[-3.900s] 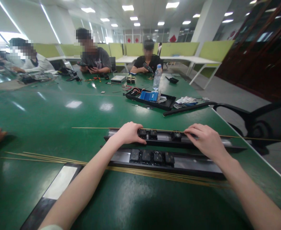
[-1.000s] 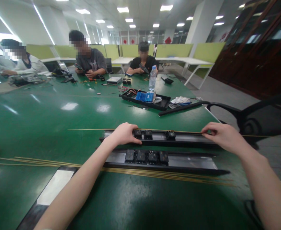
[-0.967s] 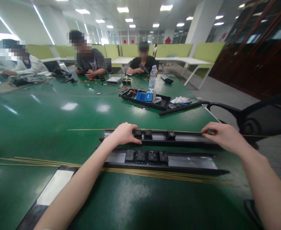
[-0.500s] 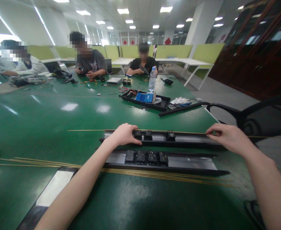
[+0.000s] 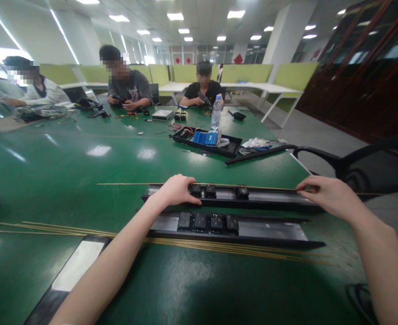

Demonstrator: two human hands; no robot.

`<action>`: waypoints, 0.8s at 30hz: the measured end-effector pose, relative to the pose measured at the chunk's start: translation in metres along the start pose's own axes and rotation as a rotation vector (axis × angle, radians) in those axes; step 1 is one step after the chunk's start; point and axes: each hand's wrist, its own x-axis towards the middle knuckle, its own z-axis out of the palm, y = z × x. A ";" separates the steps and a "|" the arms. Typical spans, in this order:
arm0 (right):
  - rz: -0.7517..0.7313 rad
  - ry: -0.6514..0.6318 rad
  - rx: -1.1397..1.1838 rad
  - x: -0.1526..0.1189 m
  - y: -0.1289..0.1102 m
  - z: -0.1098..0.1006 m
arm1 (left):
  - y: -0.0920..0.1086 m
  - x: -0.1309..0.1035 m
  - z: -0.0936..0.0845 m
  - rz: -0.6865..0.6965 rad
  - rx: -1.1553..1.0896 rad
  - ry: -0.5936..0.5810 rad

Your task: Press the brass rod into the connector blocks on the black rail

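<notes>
A long black channel with a grey inside lies across the table, with several black square blocks in it. My left hand is closed across its left part, thumb on the near wall beside the leftmost block and fingers at the far wall. Along the far wall runs a thin brass-coloured rod, its left end sticking out past the channel. My right hand pinches the rod near the channel's right end. Closer to me lies a second black channel holding several black blocks.
Several loose brass-coloured rods lie before the near channel. A phone-like slab is partly under my left forearm. Farther back are a black tray, a water bottle and gloves. A chair stands at right; people sit across.
My right hand has slid slightly to the right along the rod, fingers still pinched. My left hand stays in place on the far channel.
</notes>
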 end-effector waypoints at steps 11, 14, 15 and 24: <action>-0.018 0.000 0.009 0.000 0.011 0.000 | 0.002 -0.001 -0.001 -0.008 -0.006 -0.002; -0.014 0.000 0.013 0.001 0.016 -0.001 | 0.002 -0.001 -0.001 -0.010 0.003 -0.004; -0.003 0.002 0.010 0.001 0.017 -0.002 | 0.002 -0.001 -0.001 -0.008 0.006 -0.002; 0.046 0.207 -0.015 -0.007 0.009 -0.020 | 0.002 -0.001 -0.001 -0.012 0.022 0.003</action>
